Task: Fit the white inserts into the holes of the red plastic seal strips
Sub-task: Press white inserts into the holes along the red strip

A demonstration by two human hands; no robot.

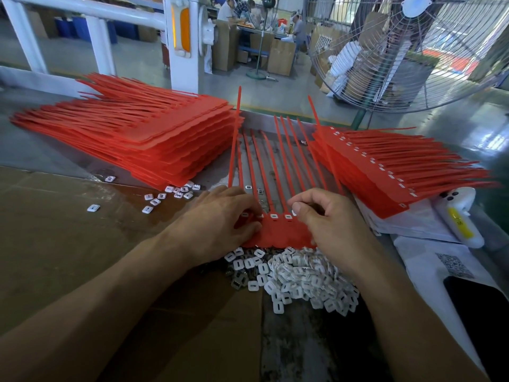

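A tall stack [143, 125] of unfilled red strips is seen well beyond the left fingers, and a second stack [391, 166], already fitted with white inserts along its edge, lies beyond and outboard of the right fingers. Between them, directly under both hands, the working strip [278, 230] is laid flat, its long tails fanning away from the fingertips.

The strip is judged light, thin and springy: the flat header band should stay firm under pressure, while the tails would flop and tangle if lifted by them. It is best held down at the header, just beside the row of holes.

The left hand [217, 230] is pressed on the header's left end, fingers [249, 213] bent over the edge and touching the red plastic. The right hand [327, 224] is curled at the right end, thumb and forefinger brought together at a white piece [294, 212] that appears to be pinched; the pinch itself is partly hidden.

Two seated inserts [281, 216] are visible in the header between the two sets of fingertips.

A loose heap of inserts [303, 277] lies just behind the right wrist, nearer the body than the fingers. These are judged small, hard and slippery, best taken singly by the edges. A few strays [170, 194] lie beyond the left fingers.
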